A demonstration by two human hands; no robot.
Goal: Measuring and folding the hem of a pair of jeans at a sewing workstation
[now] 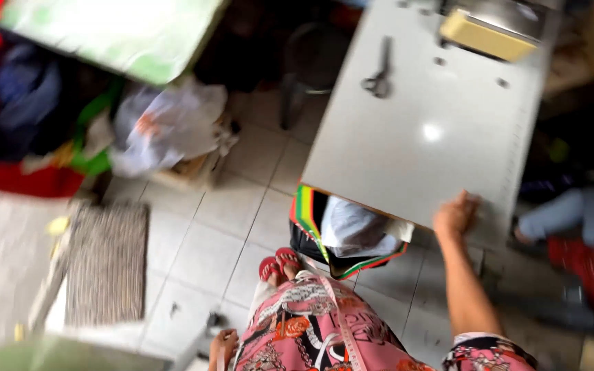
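My right hand rests on the near corner of a grey work table, fingers laid on the top and holding nothing. Farther back on that table lie dark scissors, an arm's length from the hand. My left hand hangs low by my hip next to my pink patterned dress; its fingers are curled and blurred, so I cannot tell if it holds anything. A measuring tape runs down my front. My feet in red sandals stand on the tiled floor.
Under the table's near edge sits a black bag with striped trim and white cloth inside. A yellow block lies at the table's far end. A striped mat, a box with plastic bags, a stool and a green board stand to the left.
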